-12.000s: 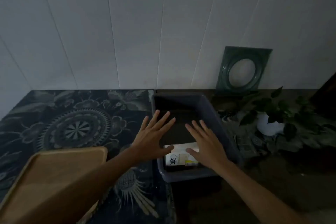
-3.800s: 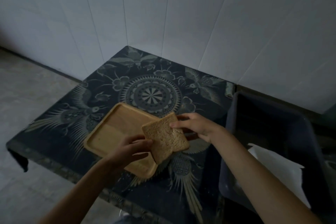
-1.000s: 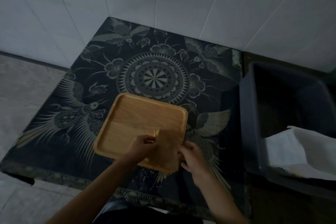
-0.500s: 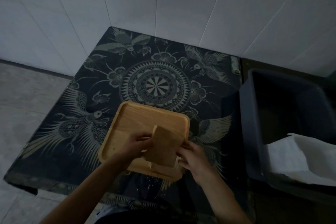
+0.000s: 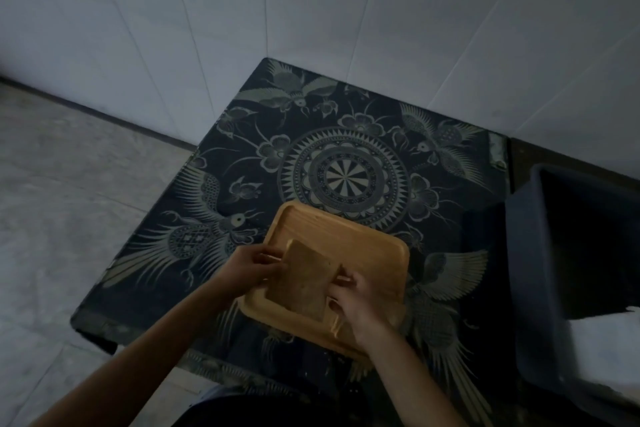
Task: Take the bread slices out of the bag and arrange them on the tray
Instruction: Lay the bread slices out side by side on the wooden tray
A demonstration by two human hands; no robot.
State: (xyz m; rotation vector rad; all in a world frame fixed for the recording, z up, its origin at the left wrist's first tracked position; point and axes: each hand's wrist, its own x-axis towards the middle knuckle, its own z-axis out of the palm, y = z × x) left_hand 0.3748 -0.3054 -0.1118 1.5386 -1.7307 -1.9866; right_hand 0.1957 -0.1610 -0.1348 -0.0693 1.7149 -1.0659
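Over the square wooden tray on the patterned worktop, left hand and right hand grasp opposite edges of a brown bread slice, probably to lay it flat.

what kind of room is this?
Probably a dim corner of a home, maybe a kitchen: white panelled wall, a small table with a patterned top, a wooden tray of bread, a grey bin beside it.

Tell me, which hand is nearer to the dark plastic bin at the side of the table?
The right hand is nearer. It grips the bread slice on its side toward the bin; the left hand grips the far side, over the tray.
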